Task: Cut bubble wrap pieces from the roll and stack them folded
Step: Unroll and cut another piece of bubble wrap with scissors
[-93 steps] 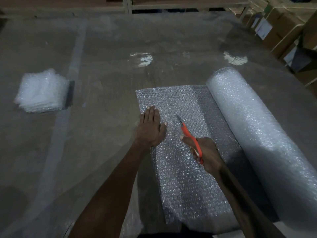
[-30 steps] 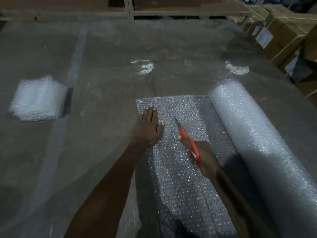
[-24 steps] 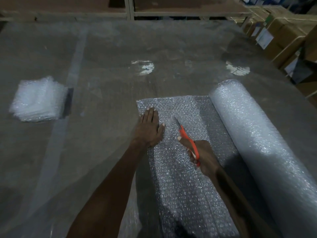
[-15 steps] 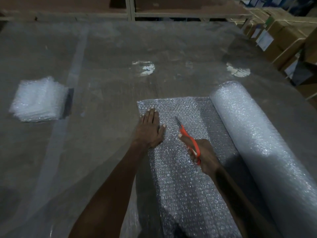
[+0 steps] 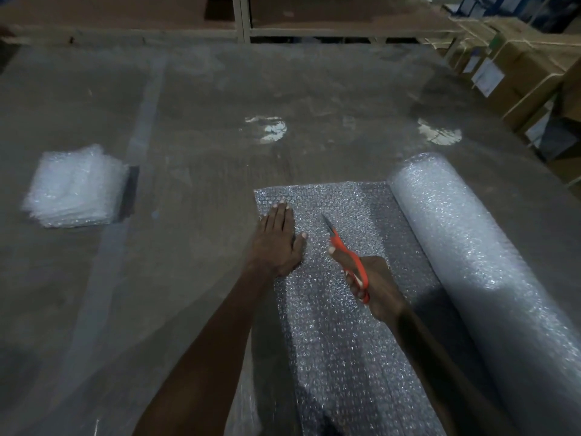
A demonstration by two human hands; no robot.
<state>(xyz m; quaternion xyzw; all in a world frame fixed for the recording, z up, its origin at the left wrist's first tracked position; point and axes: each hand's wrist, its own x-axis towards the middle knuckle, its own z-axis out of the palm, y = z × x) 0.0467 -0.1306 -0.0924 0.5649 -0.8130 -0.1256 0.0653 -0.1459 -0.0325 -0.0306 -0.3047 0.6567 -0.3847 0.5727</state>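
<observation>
On the film-covered tabletop (image 5: 220, 152), the left hand (image 5: 276, 243) pressed flat, fingers spread, on the knobbly unrolled sheet (image 5: 339, 325) while the right hand (image 5: 375, 287) gripped orange-handled scissors (image 5: 345, 256).

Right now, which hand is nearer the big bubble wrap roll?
Right. The right hand, holding the scissors, is beside the roll; the left hand presses the unrolled sheet's far-left edge.

Dim scene overall, with a grey-brown cast. Two bright glare patches (image 5: 267, 130) sit on the glossy table (image 5: 195, 278), indicating overhead light. The roll (image 5: 465, 247) glints on top; a dark shadow lies along its left side. Wide-angle bending shows at the edges. The stack (image 5: 75, 187) at left looks soft and slightly blurred.
</observation>
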